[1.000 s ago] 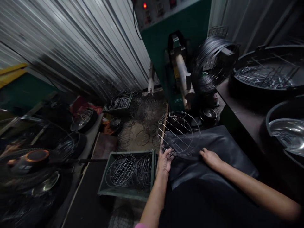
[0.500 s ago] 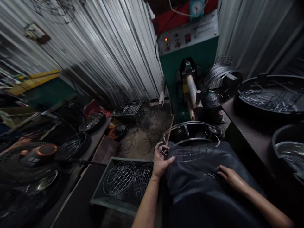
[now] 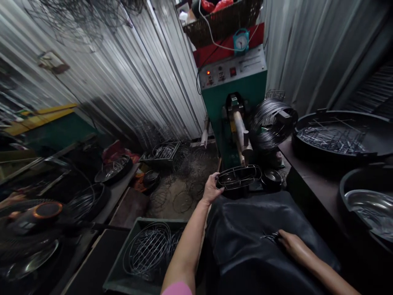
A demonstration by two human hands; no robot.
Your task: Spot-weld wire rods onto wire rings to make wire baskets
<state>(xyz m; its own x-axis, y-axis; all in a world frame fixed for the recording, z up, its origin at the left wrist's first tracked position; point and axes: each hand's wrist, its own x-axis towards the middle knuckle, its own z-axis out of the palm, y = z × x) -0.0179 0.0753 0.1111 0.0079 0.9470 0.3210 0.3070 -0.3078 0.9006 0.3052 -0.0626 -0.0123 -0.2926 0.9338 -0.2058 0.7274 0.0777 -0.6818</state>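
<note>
My left hand [image 3: 211, 188] is stretched forward and grips the near left rim of a round wire rack [image 3: 238, 176], held almost flat just below the arm of the green machine [image 3: 236, 110]. My right hand [image 3: 290, 242] rests on the dark apron [image 3: 254, 233] over my lap, fingers curled on a small bundle of wire pieces [image 3: 270, 236]. A coil of dark wire [image 3: 270, 123] hangs on the machine's right side.
A green crate [image 3: 123, 266] of finished wire racks stands at my lower left. Black tubs [image 3: 344, 135] with wire pieces and a steel bowl [image 3: 368, 205] sit on the right bench. A fan [image 3: 46, 213] stands at left. Loose wire rings litter the floor [image 3: 184, 184].
My left hand has carried the wire rack forward from my lap to the machine and tilted it flat. My right hand stayed on the apron. My head has lifted.
</note>
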